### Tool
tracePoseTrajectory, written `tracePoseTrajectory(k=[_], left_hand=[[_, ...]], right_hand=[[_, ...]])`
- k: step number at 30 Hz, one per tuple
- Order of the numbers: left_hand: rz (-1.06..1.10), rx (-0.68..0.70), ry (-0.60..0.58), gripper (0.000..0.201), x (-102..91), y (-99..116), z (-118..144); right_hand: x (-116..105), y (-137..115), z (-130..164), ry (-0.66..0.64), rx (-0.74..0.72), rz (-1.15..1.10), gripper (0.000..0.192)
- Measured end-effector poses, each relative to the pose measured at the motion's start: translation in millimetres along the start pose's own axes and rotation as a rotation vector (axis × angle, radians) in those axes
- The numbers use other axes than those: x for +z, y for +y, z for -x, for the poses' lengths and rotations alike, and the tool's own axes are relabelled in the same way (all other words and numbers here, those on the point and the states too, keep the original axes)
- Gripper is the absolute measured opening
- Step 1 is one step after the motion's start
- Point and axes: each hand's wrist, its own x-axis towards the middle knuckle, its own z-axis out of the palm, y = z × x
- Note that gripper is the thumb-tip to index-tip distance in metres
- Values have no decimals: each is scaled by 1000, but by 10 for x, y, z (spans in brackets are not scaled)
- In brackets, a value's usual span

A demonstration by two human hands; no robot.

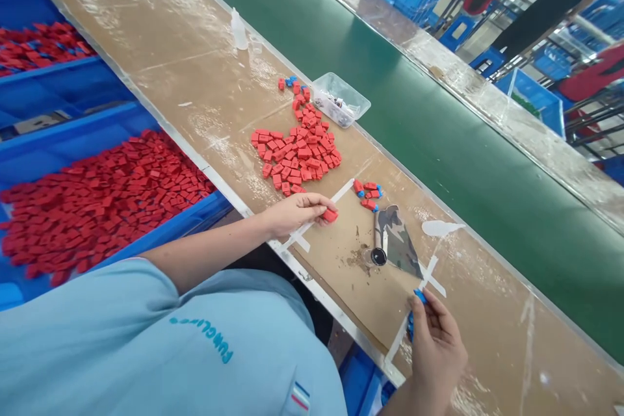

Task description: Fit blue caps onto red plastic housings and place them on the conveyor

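Right hand (436, 344) pinches a blue piece (419, 297); left hand (297, 213) pinches a red piece (330, 214).

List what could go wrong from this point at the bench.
1. The left hand pinches one small red plastic block at the fingertips only, so it might slip.
2. The black-capped roller tool lies loose on the camouflage cloth, close beside the small group of red-and-blue assembled pieces; a sweep of either hand could knock them.
3. The right hand holds small blue parts near the bench edge, where one could drop.
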Motion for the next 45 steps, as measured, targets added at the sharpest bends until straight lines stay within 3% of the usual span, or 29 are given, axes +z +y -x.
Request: tracePoseTrajectory(k=[2,5,11,18,22,27,31,39,45], left_hand=[[219,-98,-54,28,100,-60,35],[357,-169,-142,38,200,-113,81],[436,-194,-288,33,245,-151,127],[432,-166,-360,32,229,-202,137],[360,-125,-363,32,233,-208,129],[159,-63,-388,29,280,-191,94],[73,-28,-428,31,374,-219,52],[-19,90,-278,25,497,-390,22],[-3,30,-246,34,507,-415,42]], right_hand=[[61,-25,21,-52,-104,20,44],[146,-53,67,-145,-266,39,33],[257,-58,96,-228,-276,-13,29],[259,-109,22,-234,-481,183,25],[258,-233,19,-237,-567,330,23],[267,-369,-3,-206,-544,446,26],[274,-407,-71,-207,-654,506,26],[351,-403,-164,-248,-852,589,24],[403,-401,-193,-276,-893,621,24]])
